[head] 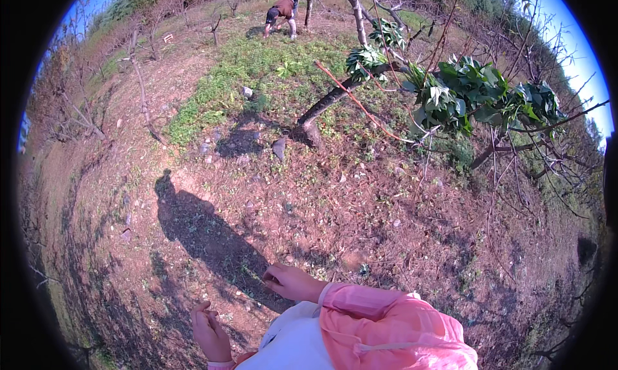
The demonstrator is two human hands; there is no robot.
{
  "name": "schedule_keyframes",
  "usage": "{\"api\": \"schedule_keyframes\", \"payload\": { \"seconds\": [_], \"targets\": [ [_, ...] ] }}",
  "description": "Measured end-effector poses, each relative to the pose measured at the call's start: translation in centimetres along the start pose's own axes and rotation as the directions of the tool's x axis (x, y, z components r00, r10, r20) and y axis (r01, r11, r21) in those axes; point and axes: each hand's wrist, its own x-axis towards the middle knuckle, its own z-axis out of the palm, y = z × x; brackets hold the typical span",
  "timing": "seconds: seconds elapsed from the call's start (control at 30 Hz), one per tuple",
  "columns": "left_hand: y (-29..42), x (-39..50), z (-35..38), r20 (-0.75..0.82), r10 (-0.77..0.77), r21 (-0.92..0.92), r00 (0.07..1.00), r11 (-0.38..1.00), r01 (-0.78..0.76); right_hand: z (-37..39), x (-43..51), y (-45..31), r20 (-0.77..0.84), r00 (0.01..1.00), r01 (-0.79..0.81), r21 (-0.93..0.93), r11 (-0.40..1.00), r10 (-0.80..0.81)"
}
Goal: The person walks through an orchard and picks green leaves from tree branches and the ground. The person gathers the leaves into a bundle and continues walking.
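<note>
My left hand (211,332) is low in the view, left of my white-clad front, its fingers loosely bent and nothing seen in it. My right hand (292,281) reaches across my body from a pink sleeve (369,300), thumb and fingers curled close together. A thin yellowish-green strip shows by its fingertips; whether it is held or lies on the ground behind, I cannot tell. Below both hands is dry soil (318,220) with litter and small weeds. Bunches of green leaves (475,92) rest along the branches of a bare tree (328,99) ahead to the right.
Red-barked twigs (359,104) and thin branches jut out at right. Stones (278,148) lie near the trunk's foot. Beyond a patch of low green plants (227,85), another person (282,15) bends over. A leaning bare trunk (140,82) stands at left, and a small crate-like object (168,38) lies far off.
</note>
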Motion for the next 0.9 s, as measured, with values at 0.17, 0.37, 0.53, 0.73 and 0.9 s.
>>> {"api": "schedule_keyframes", "payload": {
  "seconds": [0.17, 0.37, 0.53, 0.73, 0.9],
  "targets": [
    [-0.4, 6.1, 2.1, 0.121, 0.110, 0.011, 0.986, 0.994, -0.112, -2.7, 1.8, 2.4, -0.282, 0.955, -0.094, -0.001, 0.996, 0.090],
    [-1.2, 10.8, 4.0, 0.274, 0.094, -0.183, 0.957, 0.982, -0.044, -2.7, 1.4, 2.9, -0.393, 0.903, -0.197, -0.019, 0.980, 0.174],
    [-4.8, 16.3, 2.3, 0.370, 0.215, -0.228, 0.904, 0.964, -0.136, 0.5, 3.6, 1.3, -0.486, 0.843, -0.260, 0.006, 0.966, 0.230],
    [-11.0, 20.8, -3.1, 0.312, 0.284, -0.262, 0.907, 0.943, -0.205, 6.3, 11.2, -3.6, -0.441, 0.876, -0.231, -0.028, 0.972, 0.196],
    [-18.2, 23.4, -8.9, 0.270, 0.239, -0.201, 0.933, 0.961, -0.188, 11.5, 17.8, -8.0, -0.284, 0.942, -0.233, -0.164, 0.959, 0.180]
  ]
}}
